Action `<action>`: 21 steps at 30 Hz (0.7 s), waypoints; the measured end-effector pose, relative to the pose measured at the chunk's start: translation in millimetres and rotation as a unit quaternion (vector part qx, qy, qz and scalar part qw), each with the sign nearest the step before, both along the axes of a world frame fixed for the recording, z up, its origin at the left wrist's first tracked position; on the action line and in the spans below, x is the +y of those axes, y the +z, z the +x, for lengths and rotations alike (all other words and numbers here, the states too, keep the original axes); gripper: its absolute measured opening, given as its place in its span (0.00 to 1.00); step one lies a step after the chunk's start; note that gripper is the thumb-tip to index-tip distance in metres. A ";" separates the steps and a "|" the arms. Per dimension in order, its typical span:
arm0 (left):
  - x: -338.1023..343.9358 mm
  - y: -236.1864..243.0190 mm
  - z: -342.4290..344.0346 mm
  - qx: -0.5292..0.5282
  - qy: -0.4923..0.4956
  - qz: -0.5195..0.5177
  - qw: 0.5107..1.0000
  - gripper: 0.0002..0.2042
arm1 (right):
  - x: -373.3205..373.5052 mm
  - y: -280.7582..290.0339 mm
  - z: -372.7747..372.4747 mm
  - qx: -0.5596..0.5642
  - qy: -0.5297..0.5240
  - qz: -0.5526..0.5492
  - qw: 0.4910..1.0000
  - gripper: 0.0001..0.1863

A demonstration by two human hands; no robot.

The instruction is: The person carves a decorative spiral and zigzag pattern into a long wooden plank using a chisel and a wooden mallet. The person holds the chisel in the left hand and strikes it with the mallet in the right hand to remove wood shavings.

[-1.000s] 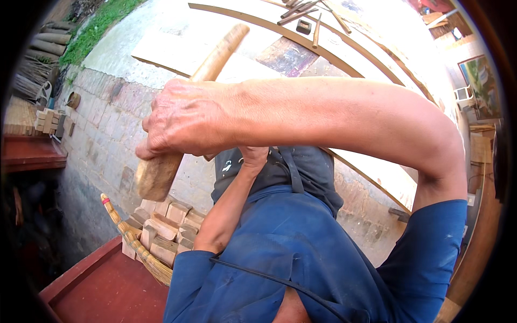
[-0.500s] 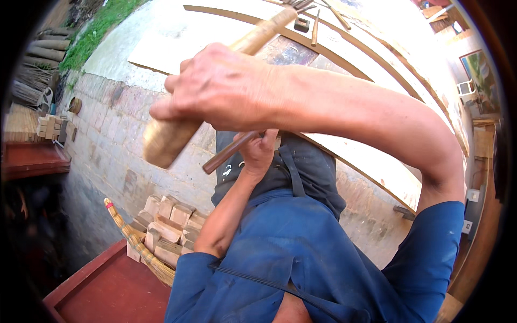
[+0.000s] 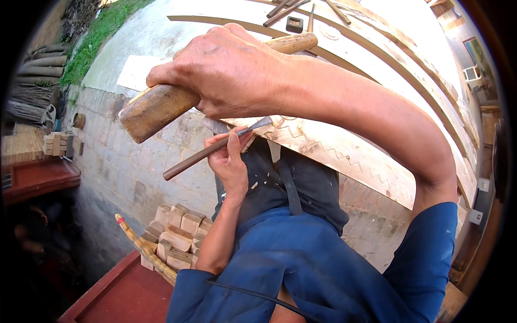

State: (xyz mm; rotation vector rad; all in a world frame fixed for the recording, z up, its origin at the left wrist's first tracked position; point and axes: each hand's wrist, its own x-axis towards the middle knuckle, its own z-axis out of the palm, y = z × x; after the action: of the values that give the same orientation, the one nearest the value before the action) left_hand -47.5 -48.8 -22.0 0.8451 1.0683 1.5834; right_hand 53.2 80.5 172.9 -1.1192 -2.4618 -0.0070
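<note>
My right hand, 11 o'clock, closes firmly round the wooden mallet; likely head-heavy, hard, best gripped by its shaft. Beyond, at 10, my left hand wraps the chisel at its handle: probably light, stiff, keen-edged, so fingers off the blade. Zigzag-marked board, toward 3, looks rigid. Versus earlier frame: blade now clear of my right arm, mallet flatter.

The right hand hides the middle of the mallet; the left hand covers part of the chisel. The top edge crops the brown rods, the lower edge the red table. Shapes in the dark recess are indistinct.
</note>
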 end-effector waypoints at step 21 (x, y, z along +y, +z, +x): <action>-14.2 28.7 9.4 -0.029 -0.276 -0.034 0.960 0.07 | 27.6 -29.6 54.3 0.090 -0.317 -0.106 0.938 0.28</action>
State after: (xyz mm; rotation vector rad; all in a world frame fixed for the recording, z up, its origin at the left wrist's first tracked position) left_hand -38.1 -63.0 6.7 0.9440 0.7513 1.0862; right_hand 107.5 108.1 143.3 -1.8711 -1.8786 0.1620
